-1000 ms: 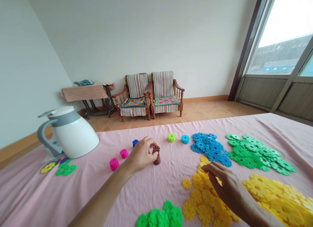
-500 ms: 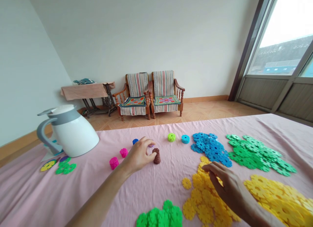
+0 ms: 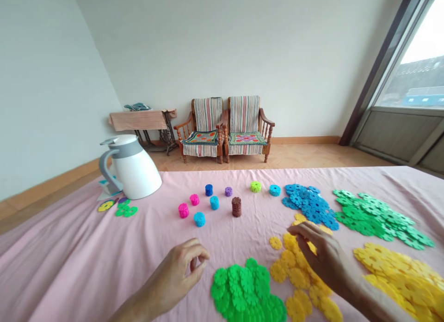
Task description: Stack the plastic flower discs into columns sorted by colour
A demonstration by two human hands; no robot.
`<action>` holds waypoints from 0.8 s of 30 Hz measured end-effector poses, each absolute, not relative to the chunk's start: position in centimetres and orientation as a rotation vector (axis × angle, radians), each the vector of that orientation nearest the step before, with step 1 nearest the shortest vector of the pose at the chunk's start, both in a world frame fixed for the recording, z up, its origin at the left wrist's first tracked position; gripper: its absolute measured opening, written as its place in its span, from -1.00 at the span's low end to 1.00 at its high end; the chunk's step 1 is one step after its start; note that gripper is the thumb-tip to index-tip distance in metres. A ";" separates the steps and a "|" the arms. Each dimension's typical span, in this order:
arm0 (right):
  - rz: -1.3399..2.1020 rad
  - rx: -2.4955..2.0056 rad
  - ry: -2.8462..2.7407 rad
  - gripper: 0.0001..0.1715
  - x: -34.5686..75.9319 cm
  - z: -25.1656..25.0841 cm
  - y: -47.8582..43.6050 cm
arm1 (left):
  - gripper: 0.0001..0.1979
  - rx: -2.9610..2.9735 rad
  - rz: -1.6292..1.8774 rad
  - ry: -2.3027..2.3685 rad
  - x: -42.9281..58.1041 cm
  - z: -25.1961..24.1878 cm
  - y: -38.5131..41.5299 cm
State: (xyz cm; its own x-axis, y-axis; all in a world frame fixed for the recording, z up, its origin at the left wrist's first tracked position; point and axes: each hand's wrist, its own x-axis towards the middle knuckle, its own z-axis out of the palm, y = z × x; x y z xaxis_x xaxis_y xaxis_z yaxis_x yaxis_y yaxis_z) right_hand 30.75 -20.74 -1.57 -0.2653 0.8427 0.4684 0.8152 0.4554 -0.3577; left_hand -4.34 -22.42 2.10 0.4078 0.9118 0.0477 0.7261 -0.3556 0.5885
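My left hand [image 3: 180,271] hovers over the pink cloth, left of a bright green pile of flower-shaped discs [image 3: 241,285]. Its fingers are curled, with a gap between thumb and fingertips and nothing visible in it. Above a heap of yellow flower discs [image 3: 289,259], my right hand [image 3: 321,252] is bent with thumb and fingers apart; I see nothing held. Further off stands a brown stack of discs [image 3: 236,207], upright. Around it are short stacks: light blue [image 3: 199,219], pink [image 3: 183,210], dark blue [image 3: 208,190], purple [image 3: 228,191] and lime [image 3: 255,186].
A white and grey jug [image 3: 137,169] stands at the left, near loose green discs [image 3: 126,210]. Blue discs [image 3: 308,202], darker green discs [image 3: 378,218] and another yellow pile [image 3: 402,276] lie on the right. Two wooden armchairs [image 3: 244,123] stand beyond the table.
My left hand has drawn back from the brown stack toward me, uncovering the light blue and purple stacks. My right hand stays over the yellow discs. The view has shifted left.
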 end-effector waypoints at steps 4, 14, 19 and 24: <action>0.205 -1.286 -2.287 -0.70 26.7 -0.4 -23.1 | -0.82 2.193 0.550 1.352 -4.6 0.3 -23.0; 0.240 -1.295 -2.347 -0.66 21.1 -0.1 -26.3 | -0.71 2.234 0.596 1.254 -4.5 -0.8 -23.9; 0.457 -1.387 -2.311 -0.79 18.5 -0.1 -26.4 | -0.67 2.264 0.599 1.218 -4.5 -0.4 -24.2; 0.618 -1.150 -2.279 -0.76 17.0 -0.5 -26.0 | -0.72 2.262 0.607 1.173 -4.3 0.3 -24.3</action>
